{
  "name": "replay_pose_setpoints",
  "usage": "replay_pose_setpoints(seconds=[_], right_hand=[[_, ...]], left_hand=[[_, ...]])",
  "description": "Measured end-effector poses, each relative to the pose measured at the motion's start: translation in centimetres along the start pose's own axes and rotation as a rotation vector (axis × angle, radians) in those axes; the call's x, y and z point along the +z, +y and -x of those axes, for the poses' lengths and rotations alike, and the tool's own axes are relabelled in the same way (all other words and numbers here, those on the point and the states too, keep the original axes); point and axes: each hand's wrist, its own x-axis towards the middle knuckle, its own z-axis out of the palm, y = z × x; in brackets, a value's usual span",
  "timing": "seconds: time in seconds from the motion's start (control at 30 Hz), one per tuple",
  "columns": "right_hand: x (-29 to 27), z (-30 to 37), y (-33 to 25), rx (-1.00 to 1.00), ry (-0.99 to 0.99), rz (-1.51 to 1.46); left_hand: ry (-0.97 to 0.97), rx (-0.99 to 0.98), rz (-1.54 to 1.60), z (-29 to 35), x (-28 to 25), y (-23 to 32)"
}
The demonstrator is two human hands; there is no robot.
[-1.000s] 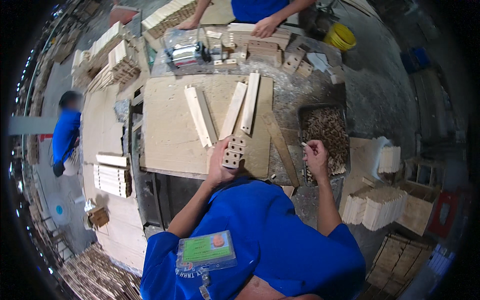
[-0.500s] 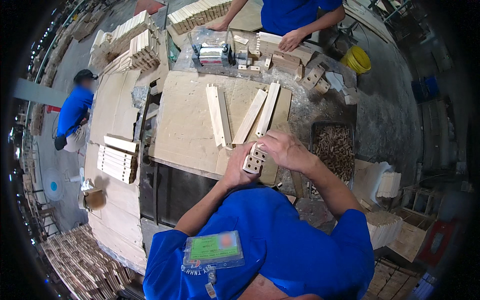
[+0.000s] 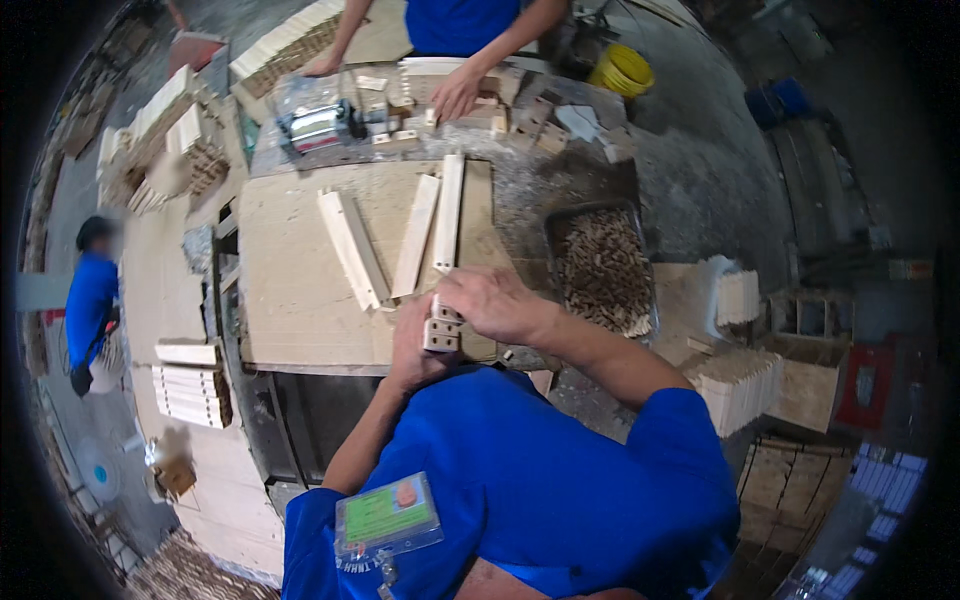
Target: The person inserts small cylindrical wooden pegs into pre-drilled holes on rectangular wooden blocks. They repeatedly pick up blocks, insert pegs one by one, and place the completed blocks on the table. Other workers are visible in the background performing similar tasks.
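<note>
My left hand (image 3: 408, 348) is closed around a small bundle of pale wooden pieces (image 3: 441, 337), whose ends with drilled holes face me. Over the far end of that bundle, my right hand (image 3: 492, 303) has its fingers pressed together against the wood. Anything between those fingertips is hidden. Just beyond my hands, slim wooden strips lie on a cardboard sheet (image 3: 285, 270): a pair side by side (image 3: 352, 250) on the left, a single strip (image 3: 415, 236) in the middle and another strip (image 3: 449, 212) on the right.
A black tray of wooden dowels (image 3: 603, 258) stands at my right. Across the bench, a co-worker's hand (image 3: 457, 95) rests among small drilled blocks, beside a metal clamp-like device (image 3: 318, 128). Stacked strips (image 3: 190, 398) lie on the left table. A yellow bucket (image 3: 622, 70) stands at far right.
The whole view has swung, so the bench sits further left in the picture. My hands remain together at the drilled pieces. The co-worker's hand has moved onto the small blocks.
</note>
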Motion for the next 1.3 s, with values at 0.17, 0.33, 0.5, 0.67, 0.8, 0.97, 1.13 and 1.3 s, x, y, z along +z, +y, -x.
replay_pose_setpoints(seconds=[0.17,0.33,0.5,0.67,0.8,0.97,1.13,1.3], right_hand=[[-0.8,1.6,0.6,0.272,0.130,-0.305],[3.4,11.6,14.6,0.979,0.485,-0.395],[6.0,16.9,20.5,1.251,0.146,0.133],[8.3,17.1,21.5,1.302,0.401,-0.085],[7.1,17.5,19.2,1.142,0.448,0.014],[3.6,16.3,16.3,0.968,0.472,-0.062],[-1.8,7.3,6.1,0.357,0.407,-0.345],[-1.6,3.0,0.9,0.123,0.170,-0.281]], left_hand=[[0.025,-0.071,-0.034,0.6,0.5,-0.5],[0.046,-0.101,0.061,0.9,0.6,-2.1],[0.076,-0.117,0.037,0.8,0.3,-2.0],[-0.006,-0.188,0.093,0.6,-0.7,-0.6],[0.066,-0.094,-0.023,0.4,-0.6,0.2],[0.040,-0.094,0.010,0.1,-1.0,0.0],[0.051,-0.116,-0.027,0.6,-0.7,-0.2],[0.016,-0.085,-0.033,0.4,-0.8,-0.4]])
